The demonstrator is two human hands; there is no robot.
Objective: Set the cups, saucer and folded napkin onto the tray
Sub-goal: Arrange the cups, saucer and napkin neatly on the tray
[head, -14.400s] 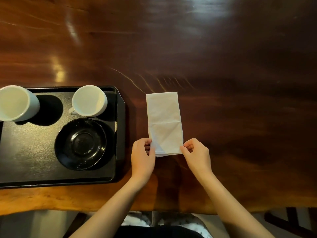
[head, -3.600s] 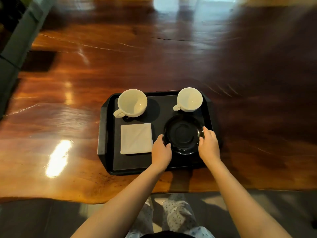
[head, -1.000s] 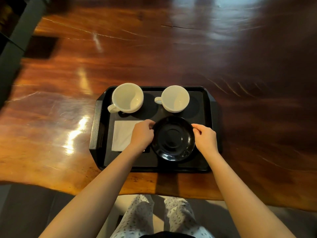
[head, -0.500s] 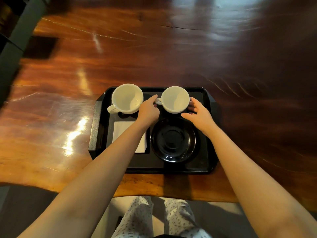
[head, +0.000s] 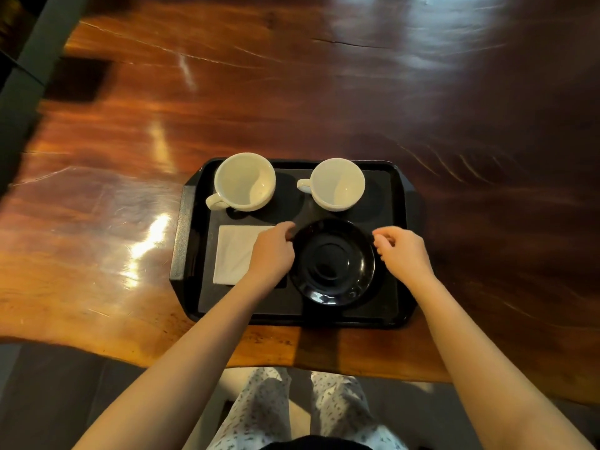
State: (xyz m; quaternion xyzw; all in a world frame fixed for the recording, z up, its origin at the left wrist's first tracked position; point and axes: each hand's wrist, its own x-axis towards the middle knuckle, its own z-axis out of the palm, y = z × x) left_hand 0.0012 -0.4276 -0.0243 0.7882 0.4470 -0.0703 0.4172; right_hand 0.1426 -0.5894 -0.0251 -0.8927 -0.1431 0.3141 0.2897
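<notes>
A black tray (head: pixel 183 235) lies on the wooden table near its front edge. Two white cups stand at the tray's back: the left cup (head: pixel 243 181) and the right cup (head: pixel 337 183), both upright and empty. In front of the right cup sits a black saucer (head: pixel 331 264). The folded white napkin (head: pixel 232 254) lies flat front left, its right part hidden under my left hand (head: pixel 272 254). That hand's fingertips are at the saucer's left rim. My right hand (head: pixel 402 251) hovers just right of the saucer, fingers loosely curled, holding nothing.
The glossy dark wooden table (head: pixel 292 92) stretches far beyond the tray on all sides. A dark grey edge of furniture (head: pixel 29 76) runs along the far left. My patterned trouser legs (head: pixel 292 407) show below the table's front edge.
Both hands have drawn back from the right cup to either side of the saucer. The cups, saucer and napkin have stayed in place on the tray.
</notes>
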